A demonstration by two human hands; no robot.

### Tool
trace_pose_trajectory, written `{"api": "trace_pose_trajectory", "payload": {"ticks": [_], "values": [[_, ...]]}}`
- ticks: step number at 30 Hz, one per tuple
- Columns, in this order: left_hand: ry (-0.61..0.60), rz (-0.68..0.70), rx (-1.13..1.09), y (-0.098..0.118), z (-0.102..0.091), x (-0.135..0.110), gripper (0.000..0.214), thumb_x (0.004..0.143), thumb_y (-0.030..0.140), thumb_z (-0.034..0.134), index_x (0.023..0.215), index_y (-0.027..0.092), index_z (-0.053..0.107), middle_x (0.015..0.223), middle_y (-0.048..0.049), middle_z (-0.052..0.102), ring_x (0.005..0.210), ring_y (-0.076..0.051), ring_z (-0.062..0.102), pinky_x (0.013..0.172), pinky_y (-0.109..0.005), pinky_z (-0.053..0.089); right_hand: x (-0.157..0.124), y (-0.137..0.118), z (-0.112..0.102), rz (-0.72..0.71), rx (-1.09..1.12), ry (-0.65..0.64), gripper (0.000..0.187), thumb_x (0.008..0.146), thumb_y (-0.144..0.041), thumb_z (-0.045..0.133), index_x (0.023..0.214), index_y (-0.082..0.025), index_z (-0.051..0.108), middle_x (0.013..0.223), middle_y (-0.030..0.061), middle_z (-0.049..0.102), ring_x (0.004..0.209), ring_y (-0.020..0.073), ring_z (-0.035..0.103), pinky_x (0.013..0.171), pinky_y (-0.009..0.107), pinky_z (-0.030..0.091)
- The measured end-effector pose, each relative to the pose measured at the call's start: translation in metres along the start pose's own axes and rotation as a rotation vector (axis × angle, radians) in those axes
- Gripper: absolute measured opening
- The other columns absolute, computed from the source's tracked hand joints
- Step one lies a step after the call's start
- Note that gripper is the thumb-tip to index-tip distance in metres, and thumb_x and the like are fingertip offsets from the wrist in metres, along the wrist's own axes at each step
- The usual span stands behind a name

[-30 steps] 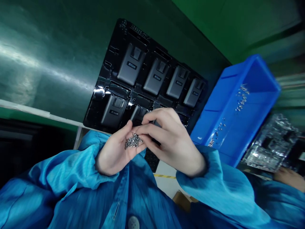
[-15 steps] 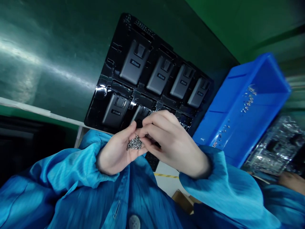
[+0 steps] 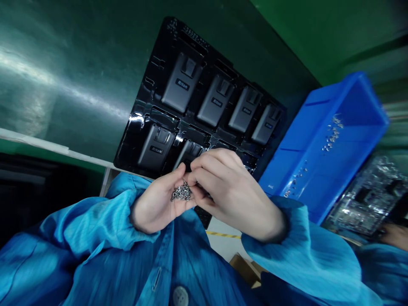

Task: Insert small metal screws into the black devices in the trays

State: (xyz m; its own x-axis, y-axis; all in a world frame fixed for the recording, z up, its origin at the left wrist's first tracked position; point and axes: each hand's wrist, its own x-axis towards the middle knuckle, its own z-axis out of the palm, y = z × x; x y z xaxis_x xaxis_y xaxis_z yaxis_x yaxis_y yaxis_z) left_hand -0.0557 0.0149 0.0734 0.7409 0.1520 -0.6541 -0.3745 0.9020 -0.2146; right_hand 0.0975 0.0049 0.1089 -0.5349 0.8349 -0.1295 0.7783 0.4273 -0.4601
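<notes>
My left hand [image 3: 161, 202] is cupped, palm up, around a pile of small silver screws [image 3: 181, 192]. Over that palm bends my right hand [image 3: 225, 187], its thumb and fingertips pinched together at the edge of the pile; whatever lies between them is too small to name. Just beyond both hands is a black moulded tray [image 3: 149, 91] holding several dark grey cases marked "Riton", among them a case [image 3: 156, 148] at the near left and a case [image 3: 181, 85] behind it. My hands hide part of the near row.
A blue plastic bin [image 3: 306, 140] with scattered small metal parts [image 3: 333, 134] stands right of the tray. Farther right lie clear plastic trays [image 3: 366, 195], with another person's hand [image 3: 395, 236] beside them. The green table's pale front edge [image 3: 57, 146] runs along the left.
My right fingers have shifted slightly at the pile, still pinched. My left hand keeps the screws cupped. The other person's hand at the far right has moved a little.
</notes>
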Motion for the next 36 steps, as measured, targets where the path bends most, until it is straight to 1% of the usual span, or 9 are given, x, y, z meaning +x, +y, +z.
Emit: {"api": "trace_pose_trajectory", "payload": {"ticks": [2, 5, 8, 10, 16, 21, 27, 32, 36], "values": [[-0.009, 0.003, -0.001, 0.000, -0.001, -0.001, 0.043, 0.099, 0.032, 0.030, 0.095, 0.010, 0.067, 0.091, -0.0095, 0.072, 0.098, -0.020, 0.066, 0.104, -0.039, 0.043, 0.000, 0.001, -0.004, 0.002, 0.014, 0.021, 0.009, 0.088, -0.015, 0.050, 0.082, -0.016, 0.057, 0.092, 0.0067, 0.059, 0.095, 0.0215, 0.050, 0.086, 0.039, 0.043], [-0.030, 0.006, 0.026, 0.000, -0.006, -0.002, 0.043, 0.098, 0.035, 0.033, 0.109, 0.009, 0.065, 0.114, -0.0128, 0.068, 0.120, -0.023, 0.056, 0.110, -0.038, 0.037, 0.002, 0.008, -0.010, 0.040, 0.033, 0.114, 0.006, 0.084, -0.012, 0.054, 0.082, -0.016, 0.057, 0.092, 0.0077, 0.058, 0.093, 0.0217, 0.052, 0.082, 0.039, 0.043], [-0.058, 0.040, 0.069, 0.001, -0.011, -0.003, 0.043, 0.096, 0.035, 0.039, 0.124, 0.009, 0.060, 0.132, -0.0124, 0.058, 0.132, -0.023, 0.045, 0.113, -0.035, 0.032, 0.011, 0.022, -0.008, 0.096, -0.065, 0.240, 0.009, 0.081, -0.009, 0.055, 0.080, -0.018, 0.057, 0.089, 0.0069, 0.058, 0.091, 0.0218, 0.053, 0.080, 0.039, 0.043], [-0.045, 0.067, 0.076, 0.001, -0.014, -0.004, 0.043, 0.094, 0.033, 0.042, 0.127, 0.008, 0.057, 0.136, -0.0130, 0.054, 0.134, -0.024, 0.041, 0.114, -0.035, 0.030, 0.019, 0.033, -0.001, 0.121, -0.156, 0.258, 0.011, 0.083, -0.010, 0.053, 0.079, -0.019, 0.058, 0.088, 0.0063, 0.059, 0.090, 0.0219, 0.054, 0.080, 0.039, 0.043], [0.010, 0.138, 0.016, 0.001, -0.015, -0.004, 0.040, 0.091, 0.027, 0.048, 0.124, 0.007, 0.060, 0.135, -0.0138, 0.055, 0.132, -0.024, 0.045, 0.112, -0.034, 0.034, 0.038, 0.049, 0.014, 0.052, -0.343, 0.176, 0.016, 0.090, -0.016, 0.048, 0.082, -0.019, 0.060, 0.094, 0.0073, 0.062, 0.095, 0.0241, 0.051, 0.080, 0.041, 0.043], [0.031, 0.144, -0.017, 0.001, -0.013, -0.004, 0.039, 0.091, 0.026, 0.047, 0.123, 0.005, 0.059, 0.134, -0.0149, 0.055, 0.127, -0.022, 0.050, 0.110, -0.033, 0.037, 0.045, 0.048, 0.007, -0.043, -0.426, 0.055, 0.016, 0.091, -0.014, 0.047, 0.084, -0.017, 0.062, 0.095, 0.0080, 0.062, 0.096, 0.0247, 0.049, 0.083, 0.041, 0.044], [0.046, 0.153, -0.033, 0.000, -0.012, -0.004, 0.039, 0.092, 0.026, 0.046, 0.122, 0.006, 0.060, 0.135, -0.0143, 0.054, 0.128, -0.023, 0.049, 0.111, -0.034, 0.035, 0.046, 0.044, 0.001, -0.085, -0.419, -0.052, 0.019, 0.091, -0.012, 0.044, 0.085, -0.015, 0.062, 0.088, 0.0093, 0.060, 0.088, 0.0233, 0.051, 0.081, 0.040, 0.045], [0.026, 0.173, -0.053, -0.003, -0.013, -0.003, 0.040, 0.092, 0.027, 0.045, 0.122, 0.007, 0.061, 0.137, -0.0135, 0.053, 0.131, -0.024, 0.046, 0.112, -0.034, 0.034, 0.035, 0.045, 0.004, -0.126, -0.391, -0.013, 0.022, 0.092, -0.010, 0.042, 0.089, -0.014, 0.064, 0.089, 0.0087, 0.063, 0.086, 0.0195, 0.057, 0.086, 0.036, 0.048], [0.016, 0.175, -0.062, -0.003, -0.013, -0.004, 0.043, 0.093, 0.027, 0.044, 0.128, 0.005, 0.056, 0.140, -0.0137, 0.049, 0.133, -0.024, 0.043, 0.111, -0.033, 0.036, 0.025, 0.047, 0.008, -0.121, -0.367, 0.042, 0.022, 0.093, -0.012, 0.043, 0.103, -0.011, 0.063, 0.097, 0.0102, 0.064, 0.095, 0.0199, 0.058, 0.093, 0.037, 0.047]]}}
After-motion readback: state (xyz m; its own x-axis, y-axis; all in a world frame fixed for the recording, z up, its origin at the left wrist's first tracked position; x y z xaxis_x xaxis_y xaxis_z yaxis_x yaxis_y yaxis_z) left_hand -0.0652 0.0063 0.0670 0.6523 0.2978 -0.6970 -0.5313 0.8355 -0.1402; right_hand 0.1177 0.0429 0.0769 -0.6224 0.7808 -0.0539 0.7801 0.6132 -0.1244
